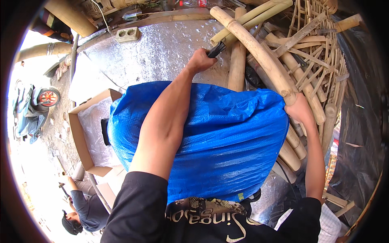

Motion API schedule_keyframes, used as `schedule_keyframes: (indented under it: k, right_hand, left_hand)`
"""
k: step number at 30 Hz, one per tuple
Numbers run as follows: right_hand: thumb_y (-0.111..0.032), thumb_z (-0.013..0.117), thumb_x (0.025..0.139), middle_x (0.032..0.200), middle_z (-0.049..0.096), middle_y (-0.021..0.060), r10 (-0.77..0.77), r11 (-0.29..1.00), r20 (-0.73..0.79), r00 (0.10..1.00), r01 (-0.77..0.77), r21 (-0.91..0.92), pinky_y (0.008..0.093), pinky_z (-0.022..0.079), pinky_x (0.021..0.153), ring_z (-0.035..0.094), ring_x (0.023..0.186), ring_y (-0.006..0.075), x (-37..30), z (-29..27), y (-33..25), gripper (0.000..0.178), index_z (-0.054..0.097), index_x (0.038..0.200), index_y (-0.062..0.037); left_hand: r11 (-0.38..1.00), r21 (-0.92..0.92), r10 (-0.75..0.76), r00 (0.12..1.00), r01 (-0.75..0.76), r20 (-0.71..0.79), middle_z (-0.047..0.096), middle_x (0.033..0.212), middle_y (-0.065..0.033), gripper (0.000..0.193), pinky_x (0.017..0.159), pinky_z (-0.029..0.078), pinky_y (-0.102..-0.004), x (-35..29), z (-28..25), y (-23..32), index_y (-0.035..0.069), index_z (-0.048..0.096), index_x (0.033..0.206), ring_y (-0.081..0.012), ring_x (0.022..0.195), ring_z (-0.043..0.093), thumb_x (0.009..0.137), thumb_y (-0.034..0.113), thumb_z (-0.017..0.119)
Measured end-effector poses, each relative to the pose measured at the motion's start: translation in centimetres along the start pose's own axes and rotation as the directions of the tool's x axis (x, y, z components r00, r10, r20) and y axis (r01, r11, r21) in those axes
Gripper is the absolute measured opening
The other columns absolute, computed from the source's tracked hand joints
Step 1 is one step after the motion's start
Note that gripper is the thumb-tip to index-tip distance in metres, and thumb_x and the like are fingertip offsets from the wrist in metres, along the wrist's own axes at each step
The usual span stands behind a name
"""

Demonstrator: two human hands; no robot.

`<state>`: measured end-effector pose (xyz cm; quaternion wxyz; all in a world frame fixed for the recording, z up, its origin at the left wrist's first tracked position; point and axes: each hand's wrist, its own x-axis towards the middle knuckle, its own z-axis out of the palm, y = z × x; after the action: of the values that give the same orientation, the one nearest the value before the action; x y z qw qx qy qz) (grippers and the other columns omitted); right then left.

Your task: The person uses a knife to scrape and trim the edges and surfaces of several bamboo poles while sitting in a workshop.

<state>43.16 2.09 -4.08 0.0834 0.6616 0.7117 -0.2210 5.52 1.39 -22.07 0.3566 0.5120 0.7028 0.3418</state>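
A large blue woven plastic bag or sheet (227,141) spreads across my front, creased along its upper edge. My right hand (300,108) is closed on its right corner, beside the lower end of a thick bamboo pole (259,44). Reaching across the blue plastic, my left arm ends beyond its far edge. There my left hand (200,61) is closed around a small bundle of thin black strips (216,50), whose ends stick out to the right. The exact kind of strips is too small to make out.
Silver foil sheeting (154,52) covers the surface ahead, with a socket block (127,35) at its far edge. An open cardboard box (83,139) stands left. Bamboo poles and a slatted bamboo frame (316,60) crowd the right. Further left are another person (91,208) and a motorbike (34,105).
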Motion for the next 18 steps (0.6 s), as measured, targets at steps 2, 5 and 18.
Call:
schedule_keyframes:
  k: [2,5,18]
  right_hand:
    - [-0.009,0.066,0.071,0.088,0.070,0.0261,-0.059,0.998,-0.033,0.998,0.060,0.011,0.0420,0.054,0.075,0.070,0.085,0.0383,0.1,0.1,-0.6,0.031,0.070,0.099,0.0050]
    - [-0.001,0.062,0.072,0.074,0.068,0.0193,-0.123,0.992,-0.096,0.988,0.122,-0.016,0.0402,0.054,0.063,0.070,0.068,0.0291,0.8,0.8,0.5,0.023,0.067,0.093,0.0083]
    - [-0.010,0.068,0.072,0.098,0.069,0.0321,-0.121,0.992,-0.101,0.987,0.119,-0.033,0.0448,0.054,0.085,0.068,0.099,0.0460,-0.2,0.3,-0.6,0.037,0.070,0.106,0.0037]
  left_hand:
    - [0.990,-0.026,-0.136,0.990,0.137,0.042,0.068,0.073,-0.0234,0.038,0.066,0.055,-0.0432,0.3,-0.6,-0.6,-0.009,0.071,0.086,-0.0323,0.067,0.070,0.074,0.027,0.067]
    - [0.941,-0.042,-0.324,0.928,0.336,0.183,0.064,0.065,-0.0186,0.031,0.052,0.049,-0.0425,0.5,-0.6,0.6,-0.009,0.068,0.078,-0.0284,0.056,0.064,0.075,0.021,0.061]
    - [0.918,-0.001,-0.394,0.912,0.397,0.114,0.063,0.064,-0.0149,0.021,0.049,0.049,-0.0411,1.0,0.4,0.2,-0.003,0.066,0.074,-0.0253,0.053,0.062,0.076,0.017,0.060]
